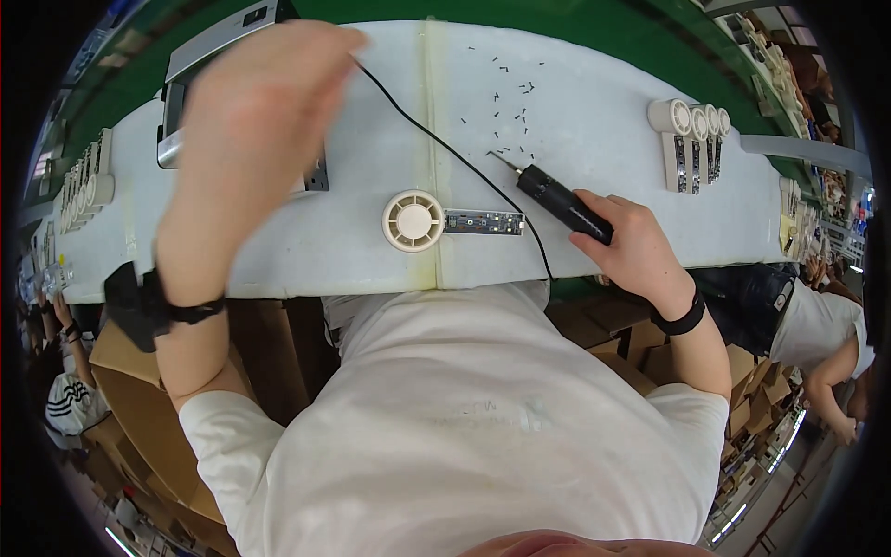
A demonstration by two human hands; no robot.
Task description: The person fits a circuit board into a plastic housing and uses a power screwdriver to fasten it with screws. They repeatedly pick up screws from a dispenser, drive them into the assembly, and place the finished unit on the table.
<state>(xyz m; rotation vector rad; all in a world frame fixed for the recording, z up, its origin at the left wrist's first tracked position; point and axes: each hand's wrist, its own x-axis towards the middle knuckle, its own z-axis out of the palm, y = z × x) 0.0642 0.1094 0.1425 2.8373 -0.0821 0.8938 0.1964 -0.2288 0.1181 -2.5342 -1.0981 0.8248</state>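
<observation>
My right hand point(631, 243) is wrapped round a black electric screwdriver point(561, 202). Its thin bit points up and left, close to several small dark screws point(522, 116) scattered over the white table. My left hand point(278, 102) is raised at the back left, in front of a silver and black device point(209, 45); motion smears its fingers, so their state is unclear. Between my arms lies a cream round fan-like part point(413, 221) with spokes. A strip with an exposed circuit board point(484, 222) extends from it to the right.
A black cable point(436, 139) runs across the table, passing near the board's right end. Similar cream parts stand grouped at the right point(691, 139) and along the left edge point(93, 186). Cardboard boxes point(139, 418) are below the table; other people sit at both sides.
</observation>
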